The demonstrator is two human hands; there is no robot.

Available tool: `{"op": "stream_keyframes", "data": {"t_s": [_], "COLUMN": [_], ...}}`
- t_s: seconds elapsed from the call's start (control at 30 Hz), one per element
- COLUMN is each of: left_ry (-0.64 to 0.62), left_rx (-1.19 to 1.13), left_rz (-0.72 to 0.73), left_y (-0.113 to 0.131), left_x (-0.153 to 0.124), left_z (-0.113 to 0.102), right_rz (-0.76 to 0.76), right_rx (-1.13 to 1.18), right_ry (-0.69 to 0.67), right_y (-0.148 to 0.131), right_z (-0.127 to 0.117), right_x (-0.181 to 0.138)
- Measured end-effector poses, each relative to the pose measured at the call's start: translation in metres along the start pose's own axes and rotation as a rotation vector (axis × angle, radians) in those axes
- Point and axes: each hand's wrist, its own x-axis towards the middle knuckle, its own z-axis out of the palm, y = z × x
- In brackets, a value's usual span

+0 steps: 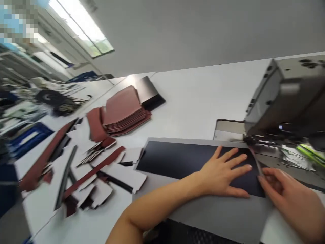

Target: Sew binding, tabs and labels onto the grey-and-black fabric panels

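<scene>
A large grey sheet [223,217] lies across the white worktop, with a dark navy panel [172,159] on its upper part. My left hand [224,171] rests flat on the panel, fingers spread. At the sheet's right edge, my right hand [291,196] pinches the border between thumb and fingers. Just beyond both hands stands a sewing machine [284,105], and the sheet's far right corner reaches under its head. What lies beneath the machine's head is too dark to make out.
A stack of maroon pieces [123,108] sits at the back, beside a dark glossy stack [149,91]. Maroon, white and black offcuts [99,183] are strewn over the left of the worktop [188,101]. Bright green strips [311,156] lie right of the machine.
</scene>
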Motion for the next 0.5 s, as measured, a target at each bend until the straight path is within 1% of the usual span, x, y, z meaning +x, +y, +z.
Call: {"op": "stream_keyframes", "data": {"t_s": [0.03, 0.1, 0.17, 0.27, 0.4, 0.43, 0.5], "left_ry": [-0.002, -0.016, -0.029, -0.037, -0.044, -0.047, -0.042], "left_rx": [-0.030, -0.072, -0.086, -0.085, -0.069, -0.063, -0.052], "left_rz": [0.005, 0.011, 0.014, 0.014, -0.005, -0.017, -0.043], "left_y": [-0.002, -0.003, -0.003, -0.002, 0.000, 0.001, 0.005], "left_x": [0.001, 0.002, 0.003, 0.003, 0.005, 0.006, 0.009], "left_z": [0.001, 0.002, 0.002, 0.002, 0.002, 0.001, 0.000], "right_rz": [0.006, -0.039, -0.127, -0.316, -0.593, -0.633, -0.663], "right_rx": [0.010, 0.018, -0.021, -0.171, -0.377, -0.402, -0.407], "right_ry": [0.007, 0.028, 0.077, 0.144, 0.112, 0.097, 0.077], "right_y": [-0.005, -0.017, -0.026, -0.030, -0.028, -0.027, -0.026], "right_z": [-0.006, -0.009, -0.007, -0.006, -0.015, -0.017, -0.021], "right_x": [0.000, 0.004, 0.008, 0.013, 0.025, 0.029, 0.034]}}
